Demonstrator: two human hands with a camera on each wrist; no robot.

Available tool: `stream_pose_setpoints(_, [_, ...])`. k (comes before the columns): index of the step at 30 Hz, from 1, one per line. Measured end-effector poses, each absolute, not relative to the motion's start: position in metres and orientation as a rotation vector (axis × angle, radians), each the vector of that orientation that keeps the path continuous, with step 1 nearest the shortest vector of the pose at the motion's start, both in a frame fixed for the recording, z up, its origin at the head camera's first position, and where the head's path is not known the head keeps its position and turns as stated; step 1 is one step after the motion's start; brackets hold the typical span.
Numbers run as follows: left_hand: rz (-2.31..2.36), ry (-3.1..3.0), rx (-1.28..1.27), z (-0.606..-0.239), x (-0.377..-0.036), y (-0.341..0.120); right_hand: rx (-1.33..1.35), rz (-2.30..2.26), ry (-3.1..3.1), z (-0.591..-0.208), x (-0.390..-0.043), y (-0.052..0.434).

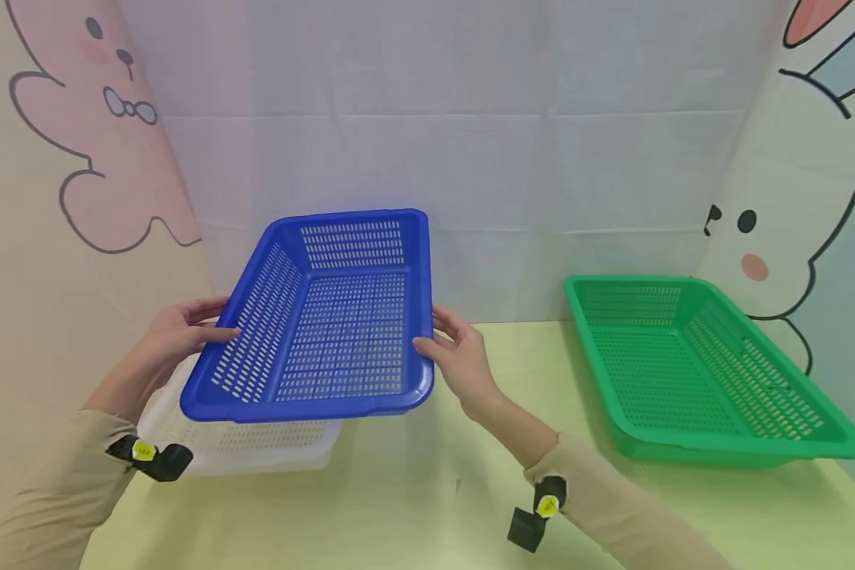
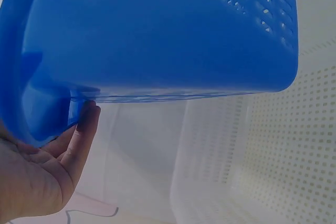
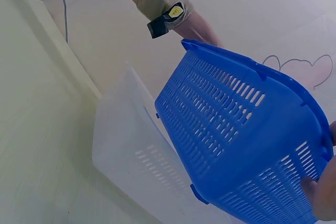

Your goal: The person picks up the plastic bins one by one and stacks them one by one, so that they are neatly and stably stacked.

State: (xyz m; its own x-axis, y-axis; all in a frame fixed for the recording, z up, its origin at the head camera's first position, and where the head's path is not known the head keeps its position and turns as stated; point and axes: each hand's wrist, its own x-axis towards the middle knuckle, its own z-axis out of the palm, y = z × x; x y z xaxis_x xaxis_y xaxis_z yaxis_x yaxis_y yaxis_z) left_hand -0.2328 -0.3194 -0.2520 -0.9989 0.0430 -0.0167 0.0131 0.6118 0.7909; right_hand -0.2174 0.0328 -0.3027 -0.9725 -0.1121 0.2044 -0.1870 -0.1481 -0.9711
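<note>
A blue perforated basket [image 1: 328, 317] is held in the air, tilted with its far end raised, above a white perforated basket [image 1: 256, 443] on the table. My left hand [image 1: 174, 336] grips the blue basket's left rim, thumb on top, fingers under the lip. My right hand [image 1: 456, 352] grips its right rim the same way. In the left wrist view the blue basket [image 2: 157, 40] fills the top, with the white basket [image 2: 252, 161] below and my left hand [image 2: 47, 166] under its rim. In the right wrist view the blue basket [image 3: 247, 135] hangs over the white basket [image 3: 136, 150].
A green perforated basket [image 1: 691, 372] sits on the yellow-green table [image 1: 413, 507] at the right. White and cartoon-printed backdrop panels enclose the back and both sides.
</note>
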Motion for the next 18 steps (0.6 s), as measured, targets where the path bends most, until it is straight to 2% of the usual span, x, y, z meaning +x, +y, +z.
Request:
stream_pose_setpoints(5, [1.337,2.843,-0.009,-0.255,-0.235,-0.332,0.506,2.355,-1.943,-0.309,-0.218,0.024])
stream_pose_setpoints(10, [1.433,2.817,-0.004,-0.269,-0.248,-0.363,0.621,2.417,-1.846,-0.314,-0.218,0.016])
stream_pose_setpoints(13, [1.467,2.849,-0.104,-0.277,-0.254,-0.377,0.671,2.459,-1.786,-0.317,-0.219,0.01])
stream_pose_setpoints(18, [1.422,2.919,-0.202,-0.264,-0.238,-0.366,0.748,2.468,-1.722,-0.323,-0.217,0.0])
